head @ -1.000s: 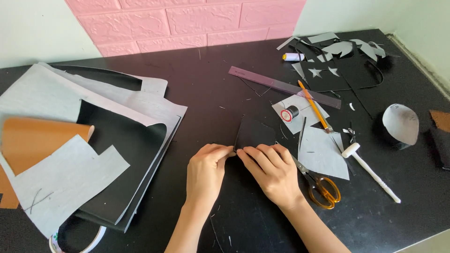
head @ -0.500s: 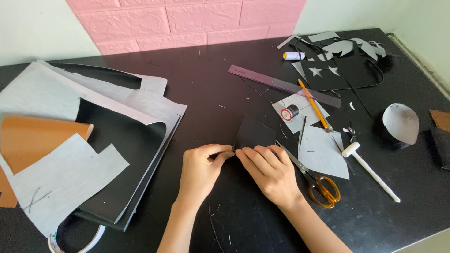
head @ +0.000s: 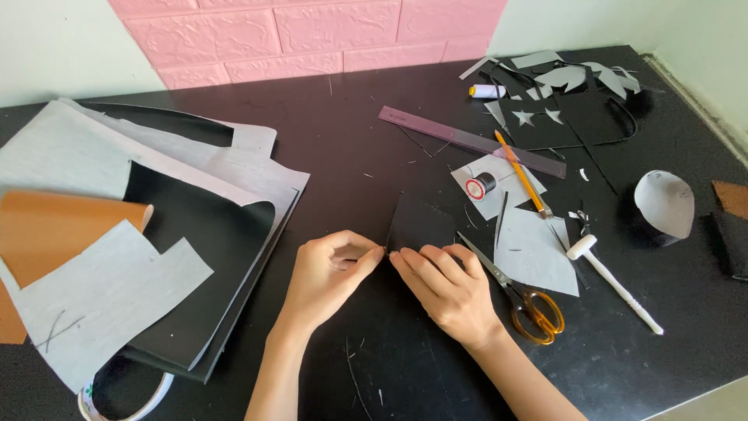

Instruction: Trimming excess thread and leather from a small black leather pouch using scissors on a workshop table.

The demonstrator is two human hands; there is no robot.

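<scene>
Grey and black sheets [head: 156, 203] lie stacked at the left of the black counter [head: 327, 140]. At the middle, the left hand [head: 331, 273] and right hand [head: 448, 288] both pinch the lower edge of a small black piece [head: 417, 224] lying flat on the counter. Orange-handled scissors [head: 522, 300] lie just beside the right hand, a white-handled tool [head: 615, 284] farther right.

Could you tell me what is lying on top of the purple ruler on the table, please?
A yellow pencil lies across the purple ruler near its right end, hiding the strip of ruler beneath it. Nothing else rests on the ruler.
</scene>
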